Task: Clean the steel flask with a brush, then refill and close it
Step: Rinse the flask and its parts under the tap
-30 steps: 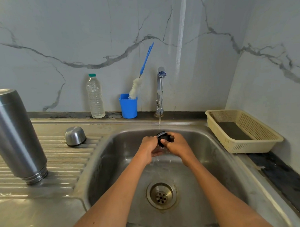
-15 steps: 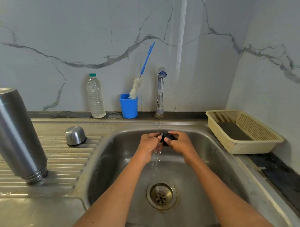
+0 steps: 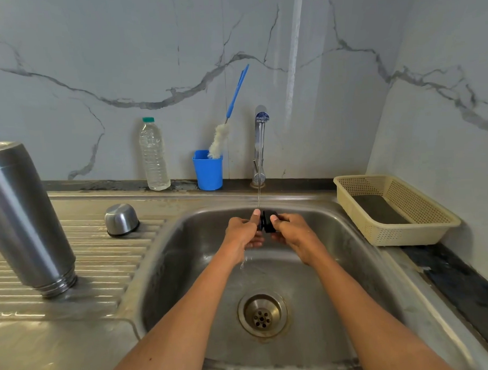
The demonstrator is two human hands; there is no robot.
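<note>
steel flask (image 3: 25, 217), one dark letter "N" (rest cut off), nothing else legible

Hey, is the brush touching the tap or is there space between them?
Apart. In the head view the brush stands in the blue cup with bare wall showing between it and the tap.

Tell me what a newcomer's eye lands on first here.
First, the two hands over the sink: the left hand and right hand hold a small black stopper under the thin stream from the tap. Next, the big steel flask standing mouth down on the draining board at far left, its steel cup upturned nearby.
</note>
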